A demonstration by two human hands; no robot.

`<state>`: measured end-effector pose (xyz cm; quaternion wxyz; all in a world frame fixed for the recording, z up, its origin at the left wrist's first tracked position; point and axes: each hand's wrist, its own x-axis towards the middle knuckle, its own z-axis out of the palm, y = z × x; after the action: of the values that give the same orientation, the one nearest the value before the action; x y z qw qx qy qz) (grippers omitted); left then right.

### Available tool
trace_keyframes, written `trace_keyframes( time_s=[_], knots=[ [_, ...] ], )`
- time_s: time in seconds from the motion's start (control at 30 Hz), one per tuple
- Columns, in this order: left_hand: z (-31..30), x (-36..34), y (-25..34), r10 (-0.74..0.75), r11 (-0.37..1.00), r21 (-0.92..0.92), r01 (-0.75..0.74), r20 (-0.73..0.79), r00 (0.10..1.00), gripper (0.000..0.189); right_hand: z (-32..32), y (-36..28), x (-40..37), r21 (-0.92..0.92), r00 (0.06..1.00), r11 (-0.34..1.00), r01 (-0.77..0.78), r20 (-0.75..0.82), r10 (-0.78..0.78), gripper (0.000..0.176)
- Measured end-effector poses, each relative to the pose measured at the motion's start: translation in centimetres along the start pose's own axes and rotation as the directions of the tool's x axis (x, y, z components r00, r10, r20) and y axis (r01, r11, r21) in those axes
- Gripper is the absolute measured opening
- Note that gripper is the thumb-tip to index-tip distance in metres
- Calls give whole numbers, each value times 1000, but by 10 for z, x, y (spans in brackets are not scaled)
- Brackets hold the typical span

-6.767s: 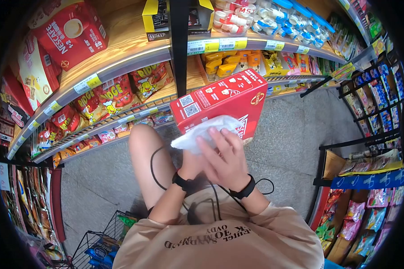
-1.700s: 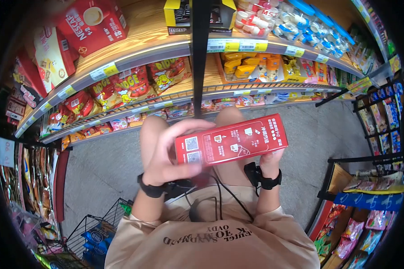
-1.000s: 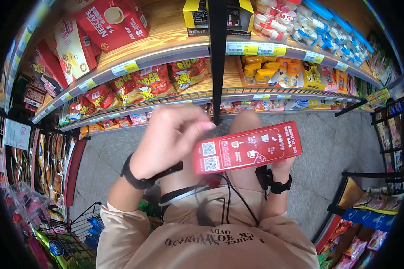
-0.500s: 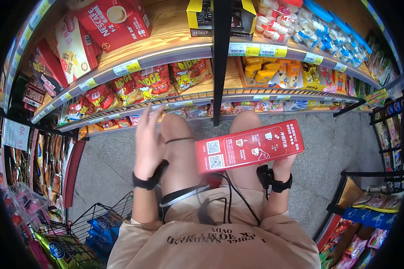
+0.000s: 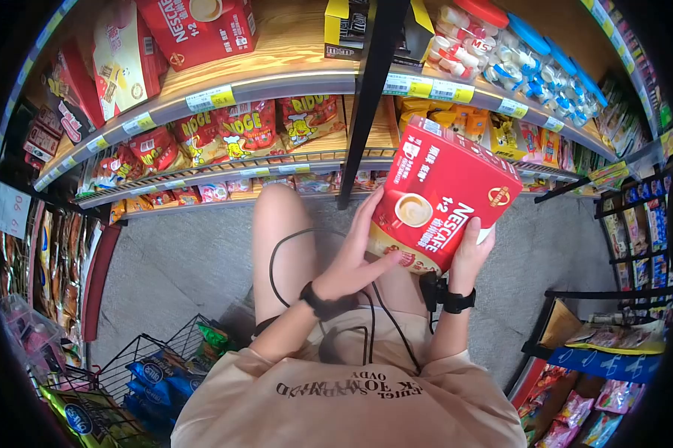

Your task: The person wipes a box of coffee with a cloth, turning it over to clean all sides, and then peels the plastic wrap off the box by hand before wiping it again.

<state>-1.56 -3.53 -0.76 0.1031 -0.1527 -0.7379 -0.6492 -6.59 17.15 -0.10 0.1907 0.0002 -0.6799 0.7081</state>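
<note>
A red Nescafé 1+2 coffee box (image 5: pixel 448 198) is held up in front of my knees, tilted, with its front face and cup picture toward me. My right hand (image 5: pixel 471 252) grips its lower right edge, thumb on the front. At the lower left side is my left hand (image 5: pixel 362 250), its fingers along the box's edge and the thumb across the lower front. Both palms bear on the box. Black bands circle both wrists. Another red Nescafé box (image 5: pixel 198 33) stands on the upper shelf at the left.
Bags of Ridge snacks (image 5: pixel 247 131) fill the lower shelf, and candy jars (image 5: pixel 530 60) stand upper right. A black post (image 5: pixel 366 104) divides the shelving. At lower left is a wire basket (image 5: pixel 138 351) with blue snack bags (image 5: pixel 161 377). Another rack (image 5: pixel 612 351) is at lower right.
The coffee box has turned from its side panel to its front face and risen toward the shelf. My left hand, raised and free before, has come across to the right and taken hold of it.
</note>
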Motion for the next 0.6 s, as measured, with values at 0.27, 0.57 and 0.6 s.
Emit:
trace_keyframes(
  time_s=[0.27,0.57,0.6],
  knots=[
    [10,-23,-90,-290,858,-498,126,-267,919,48,30,-50,-42,-109,910,989,98,412,-45,71],
    [-7,-28,-114,-475,504,-844,182,-94,875,57,40,-66,-58,-167,444,984,-57,879,175,60],
    [-12,-28,-114,-421,448,-874,190,-19,907,57,40,-60,-58,-210,374,970,-119,896,240,56]
  ],
)
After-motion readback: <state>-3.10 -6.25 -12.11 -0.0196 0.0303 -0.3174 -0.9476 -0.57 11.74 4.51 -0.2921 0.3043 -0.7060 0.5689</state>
